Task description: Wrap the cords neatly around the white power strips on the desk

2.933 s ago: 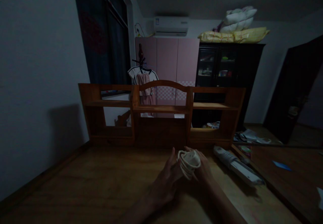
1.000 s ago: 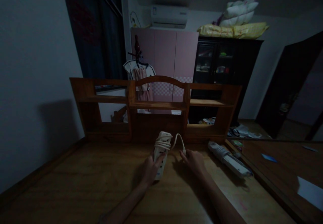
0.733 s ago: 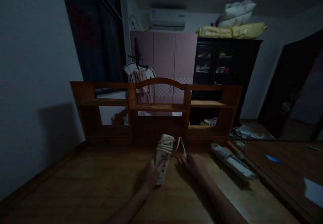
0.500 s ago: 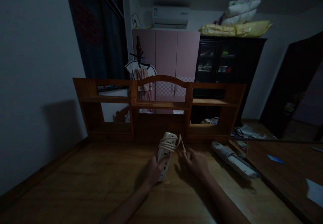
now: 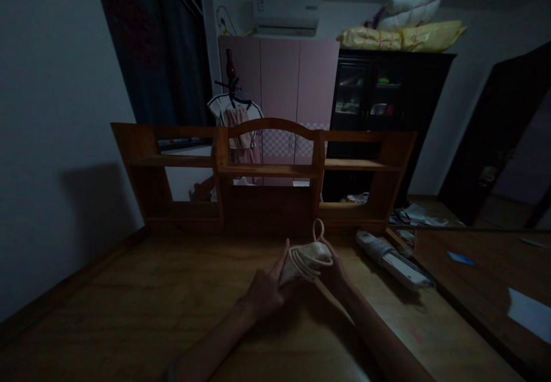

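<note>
A cream power strip [image 5: 307, 254] with its cord wound round it is held just above the wooden desk [image 5: 172, 313], end on to me. My left hand [image 5: 269, 290] grips its near end, index finger stretched up along its side. My right hand [image 5: 336, 270] is closed on its right side, where a small loop of cord [image 5: 318, 228] sticks up. The room is dim.
A second white power strip [image 5: 391, 260] with wrapped cord lies on the desk to the right. A wooden shelf unit [image 5: 267, 170] stands along the desk's far edge. A darker table [image 5: 473, 267] with blue and white papers adjoins on the right. Wardrobes stand behind.
The power strip was lying flat on the desk under my left hand, my right hand on the cord end. Now both hands have lifted and turned it, and the cord loop stands upright.
</note>
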Tool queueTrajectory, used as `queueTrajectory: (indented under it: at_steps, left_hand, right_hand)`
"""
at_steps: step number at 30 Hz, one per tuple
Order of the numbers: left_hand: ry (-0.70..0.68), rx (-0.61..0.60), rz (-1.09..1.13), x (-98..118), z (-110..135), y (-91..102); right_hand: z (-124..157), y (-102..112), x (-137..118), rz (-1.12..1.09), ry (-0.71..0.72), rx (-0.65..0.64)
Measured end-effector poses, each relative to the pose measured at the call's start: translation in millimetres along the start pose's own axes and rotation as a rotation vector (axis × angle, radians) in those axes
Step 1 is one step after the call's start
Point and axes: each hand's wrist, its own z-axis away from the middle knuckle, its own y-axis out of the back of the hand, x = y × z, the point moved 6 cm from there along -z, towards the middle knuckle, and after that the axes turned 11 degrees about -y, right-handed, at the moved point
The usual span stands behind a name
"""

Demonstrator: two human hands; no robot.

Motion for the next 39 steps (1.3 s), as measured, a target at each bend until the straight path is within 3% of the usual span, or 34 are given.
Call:
queueTrajectory:
  at_steps: [4,10,16,21,24,27,33,39]
  left_hand:
    - [-0.045,-0.071,-0.186,-2,-1,-5.4]
    - [-0.005,-0.092,-0.352,-9,0,-5.8]
    - [0.069,-0.125,-0.469,-16,0,-1.4]
    - [0.156,-0.116,-0.566,-29,0,4.6]
    - [0.219,-0.103,-0.595,-39,3,6.0]
    - [0.259,-0.053,-0.597,-46,7,6.7]
    - [0.310,0.019,-0.618,-55,11,8.9]
    - [0.318,0.053,-0.655,-55,11,15.1]
  right_hand:
    - [9,-2,-12,-0.191,-0.188,-0.216]
    - [10,-4,-7,-0.217,-0.112,-0.230]
    - [-5,10,-2,0.008,-0.035,-0.035]
    - [-6,15,-3,0.217,0.057,0.032]
    - [10,13,-12,0.473,0.234,0.268]
    - [23,6,-21,0.506,0.327,0.425]
    - [31,-5,-35,0.550,0.440,0.450]
    - [20,10,-22,0.538,0.329,0.407]
